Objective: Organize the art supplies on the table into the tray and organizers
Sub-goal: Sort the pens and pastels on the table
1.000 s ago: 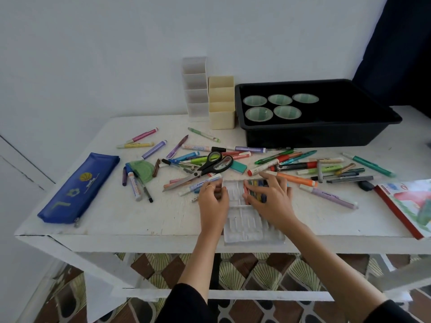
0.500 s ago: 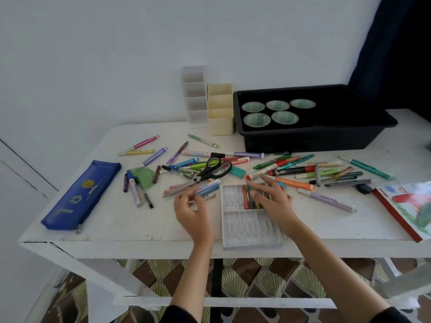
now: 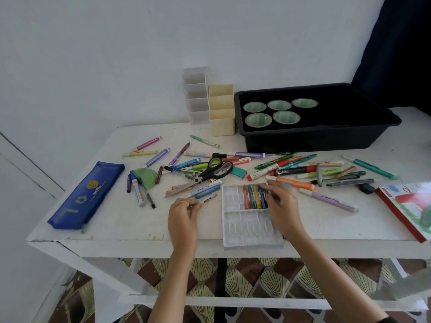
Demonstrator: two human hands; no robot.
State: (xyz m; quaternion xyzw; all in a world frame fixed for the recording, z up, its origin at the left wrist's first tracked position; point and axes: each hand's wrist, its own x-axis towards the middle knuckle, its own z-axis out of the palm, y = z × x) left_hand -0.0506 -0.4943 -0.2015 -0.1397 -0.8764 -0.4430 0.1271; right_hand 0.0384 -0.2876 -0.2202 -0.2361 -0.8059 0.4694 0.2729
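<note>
Crayons [image 3: 255, 197] sit packed side by side in the far right section of a clear insert [image 3: 233, 229] at the front of the tabletop [image 3: 140, 224]. The right hand [image 3: 283, 206] is bent over them with its fingertips on their far ends, though whether it presses them down or pinches one cannot be told. The left hand [image 3: 183, 217] has thumb and fingertips closed on the near end of a white marker [image 3: 206, 199].

The likeliest mishap is at the insert. Its near edge looks to sit at the tabletop's front edge, perhaps just over it, and thin plastic of this kind probably slides easily. A push or a tug from the right hand could send it off the edge and the crayons to the floor.

A second risk is on the left. The marker lies against two others just beside the blade tip of the scissors [image 3: 215, 170], so dragging it out carelessly could set the round barrels rolling or shift the scissors in the pile.

The crayons lie directly under the right fingertips, touching them. The marker runs away from the left hand toward the pile — up and to the right.

The black tray [image 3: 314, 142] and the organizers [image 3: 221, 123] stand well apart at the back of the tabletop.
</note>
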